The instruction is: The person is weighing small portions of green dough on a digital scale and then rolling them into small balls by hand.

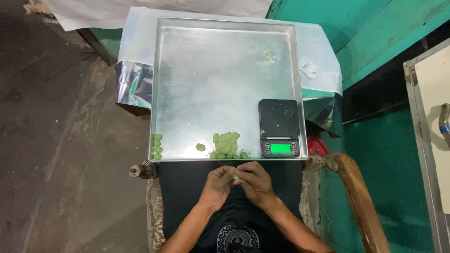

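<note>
Right below the near edge of the big metal tray (225, 70), both hands meet over the person's lap. Left hand (219, 182) and right hand (253, 180) are pressed in toward each other, fingertips pinching a tiny green dough bit (236, 176) between them. It's mostly covered by the fingers, so I can only make out a sliver of pale green, and I honestly can't say which hand has more of a hold on it.

On the tray, along the near rim, sits the main green dough lump (226, 142), kind of ragged, with a few small rolled balls (233, 155) just beside it toward the rim. A flatter loose green piece (200, 147) lies a bit to the left of that, apart from the lump. Over in the near left corner, four finished green balls (157, 146) are lined up in a column against the tray's left wall, touching or nearly so.

A small black digital scale (279, 127) sits in the near right corner of the tray, its display glowing green, platform bare apart from a speck or two. Some green smears (265, 54) show near the far right of the tray.

The tray rests on something draped in shiny plastic sheeting (136, 79). A wooden chair arm (358, 187) curves off to the right, next to a teal painted wall (375, 28).
</note>
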